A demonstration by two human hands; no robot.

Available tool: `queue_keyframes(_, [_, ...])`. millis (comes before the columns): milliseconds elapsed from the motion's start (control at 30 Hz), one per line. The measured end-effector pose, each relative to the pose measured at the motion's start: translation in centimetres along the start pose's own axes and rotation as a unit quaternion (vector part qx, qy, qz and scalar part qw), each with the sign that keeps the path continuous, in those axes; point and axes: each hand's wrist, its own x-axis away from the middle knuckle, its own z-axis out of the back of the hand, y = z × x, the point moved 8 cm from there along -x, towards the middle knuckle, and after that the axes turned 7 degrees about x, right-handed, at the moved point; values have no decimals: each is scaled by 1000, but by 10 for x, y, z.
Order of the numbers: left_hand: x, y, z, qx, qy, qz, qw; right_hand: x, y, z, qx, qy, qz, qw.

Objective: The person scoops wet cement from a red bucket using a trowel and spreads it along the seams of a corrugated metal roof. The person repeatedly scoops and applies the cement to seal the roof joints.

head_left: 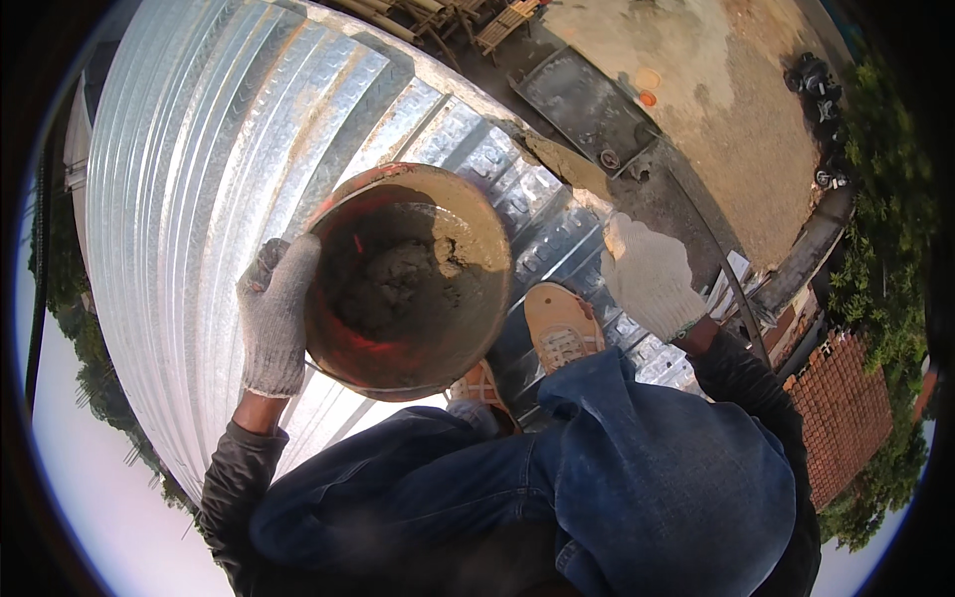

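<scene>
Head view, one only. Hands: two, both in pale knit gloves. Left hand (279,318), left of centre, grasps the left rim of the bucket, thumb over the edge. Right hand (652,274), right of centre, is curled in, knuckles up, near the edge of the metal sheeting (229,179); cannot tell if anything is in it. Bucket (487,284): one, centre of frame, red inside, walls smeared, mouth facing the camera, part filled with wet grey-brown mix (393,274). Any lettering on it: cannot tell, smeared. Shoes: two, tan, laced, one (562,323) right of the bucket, the other (477,383) partly hidden below it. Blue jeans (676,478), two legs, lower centre. Upper right: one dark rectangular tray (577,95), one small orange round item (648,99). Lower right: one red brick surface (846,418).
</scene>
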Motion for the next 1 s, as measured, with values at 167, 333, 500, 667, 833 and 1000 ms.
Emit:
queue_keyframes(167, [2,2,1,2,12,-1,1000,3,-43,-40,164,-78,-70,981])
queue_keyframes(333, [-3,1,5,-1,-6,1,1000,9,-41,-26,200,-194,-35,960])
queue_keyframes(500, [-3,6,-10,3,-14,13,1000,37,-16,6,61,-170,-105,978])
queue_keyframes(667, [-6,7,-5,0,-18,19,1000,42,8,39,27,-149,-103,983])
queue_keyframes(833, [-5,10,0,4,-4,12,1000,4,12,30,-14,-52,-71,996])
queue_keyframes(1000, [-7,4,-1,15,-13,6,1000,-32,4,-8,-39,-17,-54,998])
